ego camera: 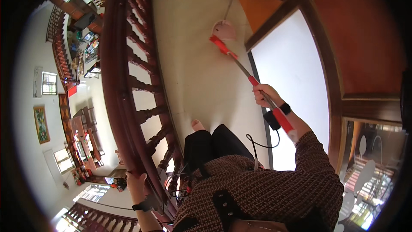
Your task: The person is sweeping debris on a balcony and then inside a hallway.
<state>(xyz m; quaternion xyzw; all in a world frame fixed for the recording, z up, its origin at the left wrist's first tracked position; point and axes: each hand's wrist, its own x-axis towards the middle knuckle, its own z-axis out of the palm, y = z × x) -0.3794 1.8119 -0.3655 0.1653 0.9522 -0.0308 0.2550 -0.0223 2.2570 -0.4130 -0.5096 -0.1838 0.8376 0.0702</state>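
My right hand (266, 95) is closed around the metal handle of a red broom (254, 80), below a red grip sleeve. The broom's red head (222, 45) is down at the floor, at the edge of a pale pink dustpan (224, 29). A small dark speck shows in the pan, and its thin long handle (232, 1) rises away from me. At the lower left, my left hand (136, 182) grips the dark wooden handrail (119, 103) of the balustrade.
Turned wooden balusters (145, 85) line the walkway's left side, with a lower floor visible beyond. A wood-framed white panel (289, 71) stands on the right. Glass panes (370, 167) are at the lower right. A black cable (257, 145) hangs by my waist.
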